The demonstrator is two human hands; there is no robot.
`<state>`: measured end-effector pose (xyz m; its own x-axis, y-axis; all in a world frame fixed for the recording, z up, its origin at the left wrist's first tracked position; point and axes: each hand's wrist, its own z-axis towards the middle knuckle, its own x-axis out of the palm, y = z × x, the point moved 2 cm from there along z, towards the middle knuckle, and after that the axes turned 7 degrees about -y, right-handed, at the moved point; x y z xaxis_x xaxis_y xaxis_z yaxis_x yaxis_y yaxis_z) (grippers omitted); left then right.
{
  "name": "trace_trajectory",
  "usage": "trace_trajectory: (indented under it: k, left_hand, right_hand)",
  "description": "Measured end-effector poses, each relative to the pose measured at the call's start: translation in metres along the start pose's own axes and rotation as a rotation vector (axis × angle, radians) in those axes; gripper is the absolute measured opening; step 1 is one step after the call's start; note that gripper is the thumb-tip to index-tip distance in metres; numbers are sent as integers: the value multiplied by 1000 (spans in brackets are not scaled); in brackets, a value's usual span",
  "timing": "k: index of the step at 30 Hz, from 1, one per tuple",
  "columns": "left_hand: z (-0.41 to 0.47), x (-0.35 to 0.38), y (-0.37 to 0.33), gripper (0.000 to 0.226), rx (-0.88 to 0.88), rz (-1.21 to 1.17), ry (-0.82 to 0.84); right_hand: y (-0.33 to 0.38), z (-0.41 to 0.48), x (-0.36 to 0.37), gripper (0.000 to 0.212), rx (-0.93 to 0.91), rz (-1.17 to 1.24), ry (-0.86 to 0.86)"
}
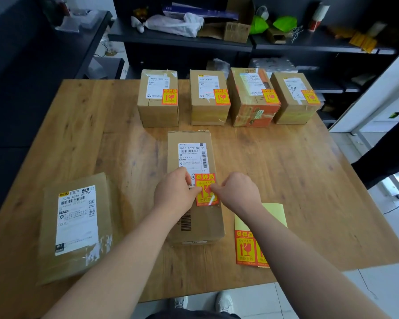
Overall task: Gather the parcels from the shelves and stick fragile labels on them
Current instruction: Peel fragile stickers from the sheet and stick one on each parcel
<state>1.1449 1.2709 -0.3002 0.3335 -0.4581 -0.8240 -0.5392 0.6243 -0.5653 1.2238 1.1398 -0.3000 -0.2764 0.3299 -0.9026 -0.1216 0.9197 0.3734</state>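
Observation:
A long cardboard parcel (194, 224) lies in the middle of the wooden table (309, 180). An orange and yellow fragile label (206, 192) rests on its top, below the white shipping label. My left hand (175, 192) and my right hand (235, 192) press on the label from either side with curled fingers. Several boxes stand in a row at the far edge, each bearing a fragile label, from the leftmost box (158, 97) to the rightmost box (294, 97). A flat brown parcel (76, 224) lies at the left with no fragile label.
A yellow backing sheet with fragile stickers (251, 247) lies right of the central parcel, partly under my right forearm. Dark shelves (194, 40) with clutter stand behind the table. The table's near edge is close to my shoes. A dark-clothed person (387, 155) stands at the right.

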Motion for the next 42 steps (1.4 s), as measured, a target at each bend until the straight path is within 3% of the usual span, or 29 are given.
trace_trajectory:
  k: [3, 5, 8, 13, 19, 28, 33, 36, 42]
  left_hand:
    - [-9, 5, 8, 19, 222, 26, -89]
    - [-16, 13, 14, 27, 407, 62, -155]
    - [-22, 21, 24, 35, 498, 202, -248]
    - [-19, 11, 22, 51, 438, 415, -98]
    - [-29, 14, 28, 59, 353, 471, 16]
    - [-41, 12, 27, 54, 320, 538, -53]
    - [-59, 18, 25, 56, 311, 491, -119]
    - [-65, 22, 35, 62, 204, 480, -49]
    - [-71, 19, 31, 68, 78, 438, -26]
  right_hand:
    - [-6, -4, -6, 38, -125, -9, -39]
    - [-12, -11, -3, 35, -309, 33, -67]
    - [-21, -17, 9, 45, -476, 11, -76]
    - [-32, -14, 15, 55, -530, -136, -53]
    - [-44, -21, 15, 64, -588, -203, 11]
    - [-38, -26, 12, 57, -586, -262, -50]
    - [-28, -33, 22, 65, -920, -284, 13]
    - [-37, -28, 21, 63, -889, -297, 12]
    - [-43, -30, 20, 62, -1054, -259, 82]
